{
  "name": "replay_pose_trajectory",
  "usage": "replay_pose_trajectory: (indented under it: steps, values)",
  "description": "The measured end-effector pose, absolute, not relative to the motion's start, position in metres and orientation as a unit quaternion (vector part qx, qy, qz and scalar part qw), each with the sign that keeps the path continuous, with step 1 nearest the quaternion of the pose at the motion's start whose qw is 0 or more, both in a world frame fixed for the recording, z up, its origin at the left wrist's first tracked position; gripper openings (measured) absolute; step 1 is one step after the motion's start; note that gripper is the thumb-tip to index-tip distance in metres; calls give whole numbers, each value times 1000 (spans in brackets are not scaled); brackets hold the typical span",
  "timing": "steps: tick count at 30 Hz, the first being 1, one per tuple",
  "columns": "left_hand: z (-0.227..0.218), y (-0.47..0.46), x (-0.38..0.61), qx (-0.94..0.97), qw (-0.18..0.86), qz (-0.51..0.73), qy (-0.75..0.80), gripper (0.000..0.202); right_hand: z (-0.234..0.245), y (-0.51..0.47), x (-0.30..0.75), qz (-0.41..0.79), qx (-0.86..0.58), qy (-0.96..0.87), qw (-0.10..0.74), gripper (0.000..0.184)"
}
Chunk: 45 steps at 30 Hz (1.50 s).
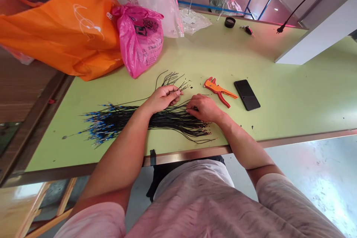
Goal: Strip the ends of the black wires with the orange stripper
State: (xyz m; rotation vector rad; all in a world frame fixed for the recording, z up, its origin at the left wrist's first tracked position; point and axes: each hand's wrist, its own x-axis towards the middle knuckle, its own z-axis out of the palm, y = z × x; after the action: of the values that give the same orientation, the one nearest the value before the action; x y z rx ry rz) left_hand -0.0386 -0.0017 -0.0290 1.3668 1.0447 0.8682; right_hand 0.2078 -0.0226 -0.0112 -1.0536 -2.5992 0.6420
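Observation:
A large bundle of thin black wires [145,119] lies across the green tabletop [251,137], with blue crimped terminals at its left end. My left hand [163,98] is curled around some of these wires, and their loose ends fan out beyond my fingers. My right hand [202,108] presses into the bundle's right part, its fingers closed among the strands. Whether it pinches any wire is hidden. Orange wire strippers [219,91] lie just beyond my right hand, and a black smartphone [247,95] sits to their right.
An orange bag [67,26] and a pink plastic bag [139,39] sit at the far left of the table, with clear plastic bags behind them. A black roll of tape [230,22], small keys [247,30] and a black power plug [281,28] lie farther back. The table's near edge runs under my forearms.

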Motion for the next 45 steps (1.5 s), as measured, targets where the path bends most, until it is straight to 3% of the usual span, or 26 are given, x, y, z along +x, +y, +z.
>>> replay_pose_trajectory:
  steps: [6, 12, 18, 22, 37, 45]
  values:
    - [-32, -1, -42, 604, 558, 349, 449, 67, -11, -23, 206, 293, -416, -834, 216, 16]
    - [-28, -1, -47, 664, 524, 298, 443, 64, -19, -18, 204, 415, -444, -720, 334, 28]
    - [-21, -3, -47, 701, 499, 272, 432, 50, -29, -10, 204, 486, -438, -659, 371, 53]
    - [-19, -4, -46, 705, 480, 277, 442, 47, -28, -6, 208, 535, -429, -621, 380, 60]
    - [-23, -6, -43, 671, 508, 308, 444, 57, -24, -2, 224, 531, -437, -621, 375, 45]
    - [-14, -12, -37, 661, 487, 338, 459, 57, -17, -8, 219, 454, -475, -658, 367, 29]
